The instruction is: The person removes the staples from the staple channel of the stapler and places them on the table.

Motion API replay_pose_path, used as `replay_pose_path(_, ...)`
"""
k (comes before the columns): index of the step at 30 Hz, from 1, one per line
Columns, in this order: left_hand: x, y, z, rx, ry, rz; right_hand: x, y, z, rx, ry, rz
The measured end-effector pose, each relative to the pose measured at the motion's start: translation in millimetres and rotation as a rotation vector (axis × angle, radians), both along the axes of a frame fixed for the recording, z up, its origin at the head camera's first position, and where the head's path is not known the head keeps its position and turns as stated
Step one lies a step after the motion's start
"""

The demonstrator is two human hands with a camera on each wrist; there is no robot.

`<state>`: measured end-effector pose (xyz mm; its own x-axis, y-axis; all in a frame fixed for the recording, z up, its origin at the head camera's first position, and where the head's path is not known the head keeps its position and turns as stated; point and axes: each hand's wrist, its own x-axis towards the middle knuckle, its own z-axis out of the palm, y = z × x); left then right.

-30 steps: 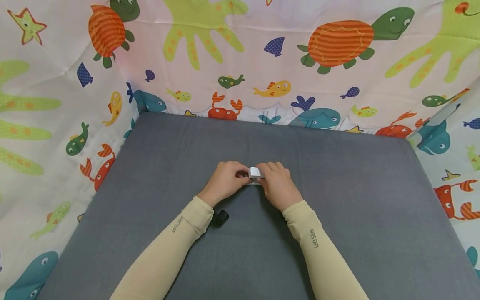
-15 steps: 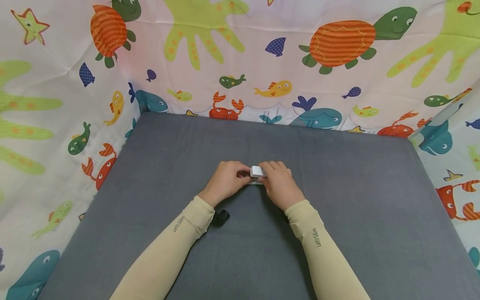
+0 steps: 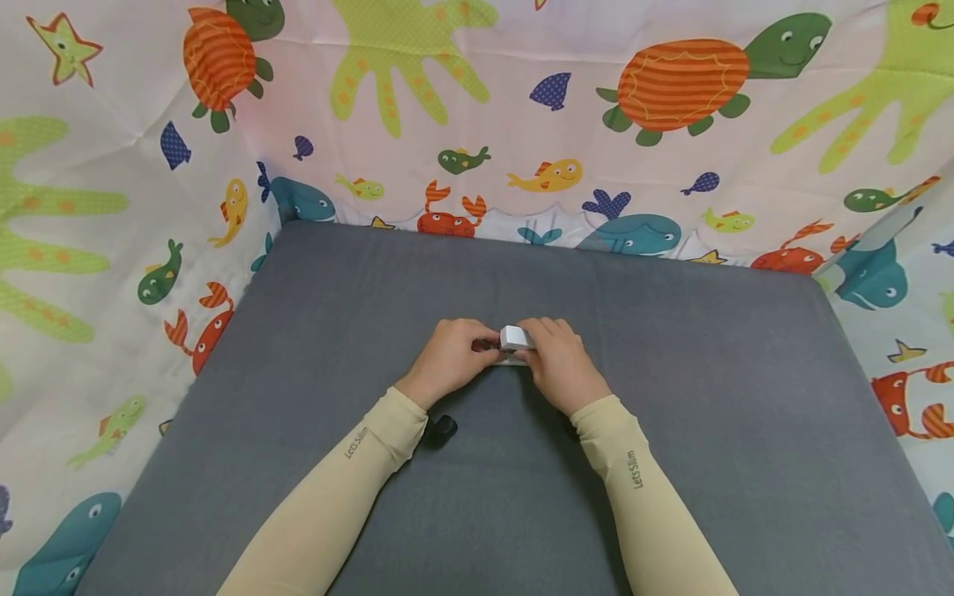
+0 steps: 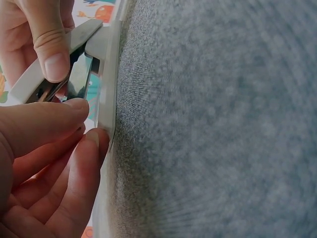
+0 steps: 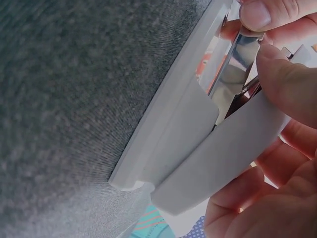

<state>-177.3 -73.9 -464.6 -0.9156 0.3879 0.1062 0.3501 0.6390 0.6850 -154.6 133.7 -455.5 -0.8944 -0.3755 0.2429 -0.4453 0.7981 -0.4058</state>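
Note:
A white stapler (image 3: 516,338) stands on the grey surface between both hands, its top cover (image 5: 225,153) swung up from the base (image 5: 173,134). Between cover and base the shiny metal magazine (image 5: 237,67) shows, also seen in the left wrist view as a metal strip (image 4: 79,79). My right hand (image 3: 562,364) grips the cover, with its thumb (image 4: 55,62) on the cover's side. My left hand (image 3: 450,356) pinches the front end of the magazine, and a fingertip (image 4: 96,141) lies against the base. Staples inside cannot be made out.
A dark grey cloth-covered table (image 3: 358,290) spreads around the hands. Behind it and at the sides hangs a curtain (image 3: 507,124) printed with sea animals. A black device (image 3: 441,430) shows below the left wrist.
The head view has shifted slightly. The stapler's cover end sits a touch higher, with the right hand still on it. Both hands keep nearly the same hold.

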Motion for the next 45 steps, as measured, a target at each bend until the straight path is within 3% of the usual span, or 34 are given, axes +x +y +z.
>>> replay_pose_path(45,-0.8,0.1,-1.4,-0.007,0.016,-0.004,-4.5,18.5,16.3,-0.093,-0.146,-0.020)
